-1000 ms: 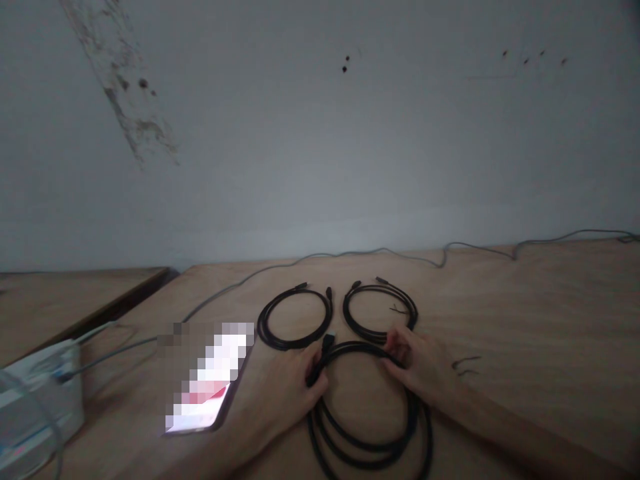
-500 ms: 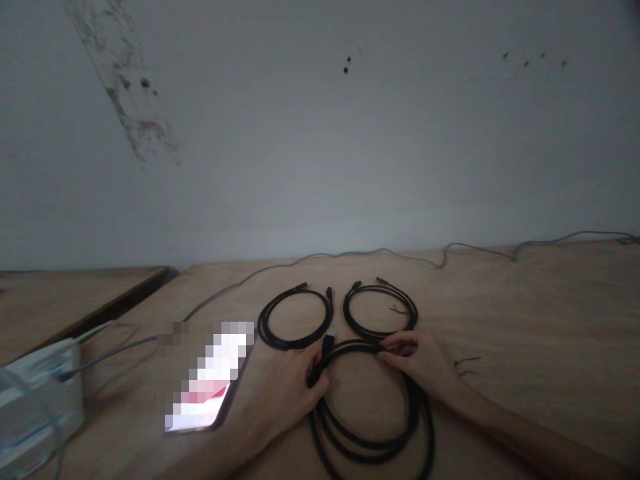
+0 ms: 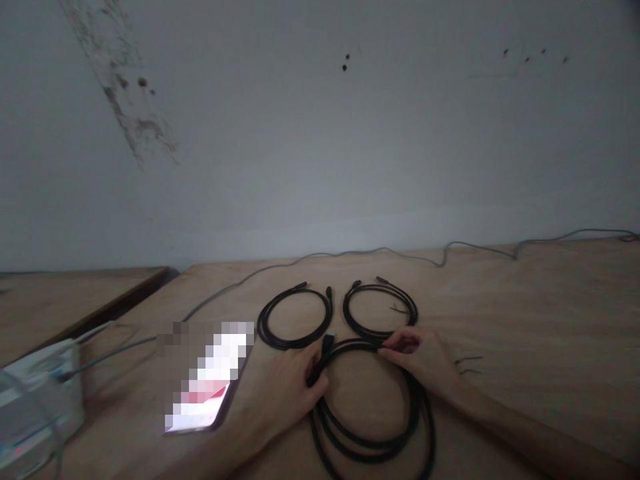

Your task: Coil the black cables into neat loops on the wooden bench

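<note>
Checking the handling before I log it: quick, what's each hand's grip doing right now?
Left hand: closed, holding the black cable near its plug.
Right hand: closed, apparently pinching the same cable's top loop.

The black cables (image 3: 370, 459) look like rubber or plastic. They are smooth and matt, with just a little shine. The table top (image 3: 525, 320) is pale wood, smooth, with faint lines in it. The wall (image 3: 320, 133) is matt paint with rough dark marks. The thin grey cord (image 3: 320, 254) looks like dull plastic. The phone (image 3: 200, 428) has a shiny front, but it is blurred.
</note>
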Tool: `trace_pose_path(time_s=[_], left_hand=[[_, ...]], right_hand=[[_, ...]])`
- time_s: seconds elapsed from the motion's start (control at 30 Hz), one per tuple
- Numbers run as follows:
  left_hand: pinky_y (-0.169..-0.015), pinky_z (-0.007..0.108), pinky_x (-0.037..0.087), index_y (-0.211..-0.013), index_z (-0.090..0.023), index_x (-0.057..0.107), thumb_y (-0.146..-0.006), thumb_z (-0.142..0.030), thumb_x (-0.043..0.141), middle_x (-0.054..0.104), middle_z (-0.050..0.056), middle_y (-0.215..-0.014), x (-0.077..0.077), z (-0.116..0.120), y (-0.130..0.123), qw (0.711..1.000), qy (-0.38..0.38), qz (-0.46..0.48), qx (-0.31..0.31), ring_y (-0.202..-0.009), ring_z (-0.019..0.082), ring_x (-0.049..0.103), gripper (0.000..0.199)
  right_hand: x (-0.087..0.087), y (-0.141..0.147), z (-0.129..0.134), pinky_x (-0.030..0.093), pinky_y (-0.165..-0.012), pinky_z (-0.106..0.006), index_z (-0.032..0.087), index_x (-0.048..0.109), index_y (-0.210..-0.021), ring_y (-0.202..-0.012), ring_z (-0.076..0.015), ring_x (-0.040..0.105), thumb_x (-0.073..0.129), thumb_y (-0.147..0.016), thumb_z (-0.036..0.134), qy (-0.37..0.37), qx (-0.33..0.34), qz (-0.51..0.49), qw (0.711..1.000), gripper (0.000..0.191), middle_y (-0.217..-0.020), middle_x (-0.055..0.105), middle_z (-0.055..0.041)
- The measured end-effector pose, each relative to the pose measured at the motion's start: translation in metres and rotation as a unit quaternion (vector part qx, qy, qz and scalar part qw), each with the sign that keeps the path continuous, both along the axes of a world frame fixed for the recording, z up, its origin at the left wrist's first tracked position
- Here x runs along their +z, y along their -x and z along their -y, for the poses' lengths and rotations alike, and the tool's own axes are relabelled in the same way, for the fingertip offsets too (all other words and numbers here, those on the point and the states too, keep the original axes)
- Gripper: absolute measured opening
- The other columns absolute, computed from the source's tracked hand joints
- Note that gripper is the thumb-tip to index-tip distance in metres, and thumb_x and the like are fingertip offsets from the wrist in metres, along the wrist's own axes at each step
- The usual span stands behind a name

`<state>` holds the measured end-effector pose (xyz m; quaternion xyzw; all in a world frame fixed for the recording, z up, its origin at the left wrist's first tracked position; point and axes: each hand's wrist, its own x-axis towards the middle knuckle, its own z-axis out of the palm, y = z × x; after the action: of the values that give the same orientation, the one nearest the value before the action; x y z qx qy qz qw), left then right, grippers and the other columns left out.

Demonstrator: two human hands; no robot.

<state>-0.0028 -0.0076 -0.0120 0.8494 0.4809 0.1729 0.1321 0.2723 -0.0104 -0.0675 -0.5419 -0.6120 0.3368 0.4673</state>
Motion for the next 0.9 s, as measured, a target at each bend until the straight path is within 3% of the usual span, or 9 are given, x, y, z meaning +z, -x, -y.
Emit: trace_pose_path(time_s=[0.27,0.6,0.9], left_hand=[[-0.063,0.029,0.032,-0.083,-0.021,0.053,-0.083,-0.026,0.053,0.062,-0.001,-0.078,-0.003,-0.0019,0.0019,1.0,-0.015,-0.009,0.003,-0.07,0.018,0.054,0.004],[-0.06,0.029,0.031,-0.075,-0.021,0.052,-0.081,-0.029,0.056,0.059,-0.001,-0.069,0.0059,0.0002,0.0005,0.999,-0.021,-0.022,0.013,-0.064,0.017,0.052,0.01],[-0.056,0.028,0.03,-0.072,-0.021,0.05,-0.085,-0.049,0.059,0.057,-0.002,-0.065,0.0012,0.0011,0.0024,1.0,-0.011,-0.019,-0.006,-0.06,0.015,0.05,0.032]], right_hand=[[0.0076,0.0012,0.0,0.059,-0.068,-0.033,0.02,0.075,-0.076,-0.076,-0.0235,0.073,0.076,-0.077,0.041,0.0,0.015,-0.017,1.0,0.021,-0.08,0.077,-0.0067],[0.0058,-0.0005,-0.0035,0.056,-0.058,-0.029,0.019,0.071,-0.071,-0.067,-0.0218,0.071,0.078,-0.074,0.048,0.017,0.004,-0.025,1.0,0.03,-0.072,0.075,-0.0061],[0.0083,0.0006,0.0016,0.055,-0.064,-0.029,0.019,0.071,-0.075,-0.073,-0.0217,0.071,0.073,-0.081,0.037,-0.001,0.006,0.006,1.0,0.018,-0.078,0.075,-0.0054]])
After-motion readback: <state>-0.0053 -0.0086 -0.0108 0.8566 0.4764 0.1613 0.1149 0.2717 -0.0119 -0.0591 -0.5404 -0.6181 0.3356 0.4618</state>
